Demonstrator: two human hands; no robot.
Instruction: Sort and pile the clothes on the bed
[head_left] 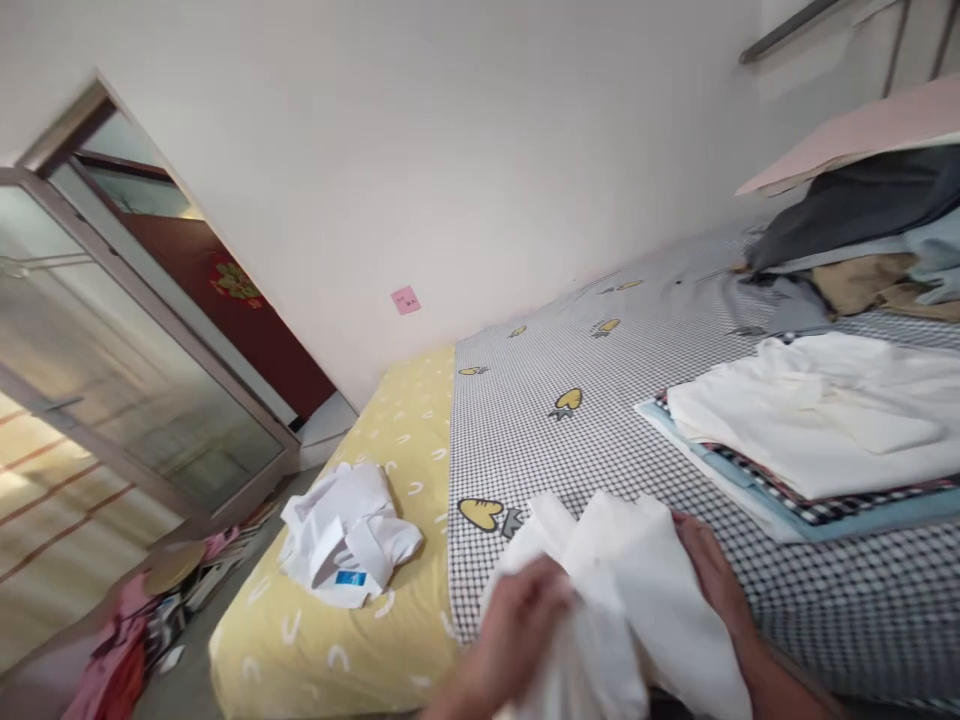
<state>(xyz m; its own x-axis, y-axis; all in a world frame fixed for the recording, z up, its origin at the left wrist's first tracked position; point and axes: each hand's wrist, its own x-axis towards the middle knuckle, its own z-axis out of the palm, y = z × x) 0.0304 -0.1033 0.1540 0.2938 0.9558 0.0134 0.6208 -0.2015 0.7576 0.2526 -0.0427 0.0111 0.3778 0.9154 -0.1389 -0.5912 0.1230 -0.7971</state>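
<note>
A crumpled white shirt [630, 560] is held up at the near edge of the bed, its lower part running out of the picture. My left hand [525, 620], slightly blurred, is closed on the shirt's left side. At the shirt's right edge is my right hand [712, 575], gripping the cloth with its fingertips partly hidden behind it. Another white garment [349, 540] with a blue label lies bunched on the yellow bedding to the left. To the right rests a neat stack of folded clothes [817, 420], white on top, with checked and light blue layers below.
The bed has a black-and-white checked sheet [525, 430] beside a yellow patterned cover [420, 420]. A heap of dark, tan and blue clothes [862, 220] lies at the far right. Left of the bed are a glass door [150, 350] and clutter on the floor [142, 620].
</note>
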